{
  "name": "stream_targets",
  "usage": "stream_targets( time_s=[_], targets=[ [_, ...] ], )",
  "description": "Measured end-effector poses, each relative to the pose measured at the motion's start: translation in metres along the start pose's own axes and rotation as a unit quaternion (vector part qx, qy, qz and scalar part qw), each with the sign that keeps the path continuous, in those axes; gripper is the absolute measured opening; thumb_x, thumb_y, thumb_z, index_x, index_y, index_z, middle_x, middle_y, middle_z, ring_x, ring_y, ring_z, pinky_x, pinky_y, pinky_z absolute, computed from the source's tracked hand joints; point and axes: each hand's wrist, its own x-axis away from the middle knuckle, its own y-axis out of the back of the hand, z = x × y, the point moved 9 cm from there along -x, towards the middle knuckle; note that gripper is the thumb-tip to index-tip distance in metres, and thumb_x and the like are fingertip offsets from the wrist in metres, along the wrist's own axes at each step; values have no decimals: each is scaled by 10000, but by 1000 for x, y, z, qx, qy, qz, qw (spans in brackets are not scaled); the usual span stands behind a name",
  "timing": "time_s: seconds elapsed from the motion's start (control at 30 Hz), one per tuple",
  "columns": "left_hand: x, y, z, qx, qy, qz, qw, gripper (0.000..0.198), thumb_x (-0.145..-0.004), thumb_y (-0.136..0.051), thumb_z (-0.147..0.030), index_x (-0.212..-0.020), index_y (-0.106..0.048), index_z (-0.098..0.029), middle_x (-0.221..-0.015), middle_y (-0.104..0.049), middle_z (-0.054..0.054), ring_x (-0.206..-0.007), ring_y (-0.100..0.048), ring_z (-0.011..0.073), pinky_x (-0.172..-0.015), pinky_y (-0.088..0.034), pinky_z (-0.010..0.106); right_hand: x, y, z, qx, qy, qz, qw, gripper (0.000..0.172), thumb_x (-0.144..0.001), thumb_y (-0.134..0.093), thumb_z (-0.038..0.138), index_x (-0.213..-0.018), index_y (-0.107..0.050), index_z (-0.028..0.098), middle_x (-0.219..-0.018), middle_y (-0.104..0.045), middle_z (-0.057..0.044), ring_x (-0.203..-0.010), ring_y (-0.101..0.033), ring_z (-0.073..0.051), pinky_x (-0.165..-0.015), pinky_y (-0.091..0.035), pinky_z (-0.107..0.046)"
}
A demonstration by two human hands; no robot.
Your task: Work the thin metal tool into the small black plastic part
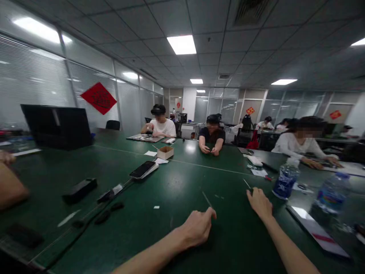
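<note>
My left hand is closed above the green table, its fingers pinching a thin grey stick that points up and away. To its right, my right hand rests low by the table with its fingertips together. A thin white stick sticks out from those fingertips, and a small dark spot beside them is too small to name. Left of my left hand lies a small white scrap. Two plastic water bottles stand right of my right hand.
A phone, an open cardboard box, cables and dark blocks lie to the left. A flat pale case is at right. A monitor stands at the back left. Several people sit around; another person's arm reaches in at left.
</note>
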Motion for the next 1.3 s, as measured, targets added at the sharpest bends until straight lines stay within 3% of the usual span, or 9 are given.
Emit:
stream_targets(
  time_s=[0.13,0.3,0.43,0.57,0.67,0.87,1.1,1.2,1.3],
  targets=[
    [-17,-11,-5,-48,6,31,998,233,-906,-325,-259,-1118,-416,-225,-714,-624,8,-568,-569,165,-614,-453,286,-1,-1,1,-21,15,16,1000,426,-921,-298,506,-1066,-536,184,-1045,-597,-145,-914,-617,-296,-730,-449,-402],
    [-50,-26,-14,-25,40,46,998,217,-904,-349,-319,-1049,-477,-222,-765,-622,22,-606,-588,157,-671,-484,307,3,3,3,-55,45,49,996,368,-881,-395,516,-994,-550,202,-983,-623,-113,-860,-625,-264,-650,-439,-340],
    [-77,-39,-20,-3,74,32,997,304,-915,-346,-372,-1173,-437,-240,-800,-636,29,-667,-620,180,-700,-500,337,28,13,17,-86,88,62,990,320,-862,-429,514,-921,-554,225,-932,-641,-62,-816,-623,-217,-621,-424,-293],
    [-89,-42,-21,-24,99,-9,995,457,-901,-416,-403,-1327,-322,-267,-1023,-633,76,-868,-640,243,-750,-503,372,70,26,50,-248,179,93,947,322,-854,-457,525,-864,-558,220,-873,-655,-35,-781,-619,-185,-682,-430,-277],
    [-92,-46,-22,-49,91,-6,995,361,-914,-412,-381,-1263,-407,-288,-1110,-594,71,-902,-634,244,-742,-505,362,87,31,61,-318,175,130,923,307,-832,-500,508,-795,-557,208,-818,-658,-22,-749,-612,-179,-679,-428,-274],
    [-87,-43,-18,-69,84,-20,994,303,-910,-442,-426,-1183,-490,-305,-1158,-539,41,-894,-628,210,-723,-504,321,98,37,76,-378,202,188,884,269,-800,-569,449,-764,-565,183,-776,-637,-4,-744,-589,-169,-689,-421,-266],
    [-69,-39,-22,-56,-15,-3,998,276,-893,-485,-447,-1115,-552,-296,-1112,-572,7,-910,-614,171,-732,-481,260,127,42,104,-390,226,229,863,226,-772,-602,383,-713,-516,182,-738,-611,10,-714,-557,-152,-649,-410,-243],
    [-50,-29,-5,-79,-7,19,997,294,-887,-483,-472,-1081,-580,-272,-1071,-588,18,-898,-611,174,-748,-472,262,132,49,109,-403,226,241,854,263,-786,-597,429,-737,-521,182,-790,-636,-8,-756,-580,-160,-677,-417,-248],
    [-16,-6,25,-87,29,34,995,262,-918,-436,-419,-1094,-576,-284,-1078,-584,16,-865,-606,160,-743,-457,252,130,50,105,-398,216,240,859,305,-796,-591,481,-769,-541,182,-819,-639,-16,-762,-584,-160,-677,-421,-255]
  ],
)
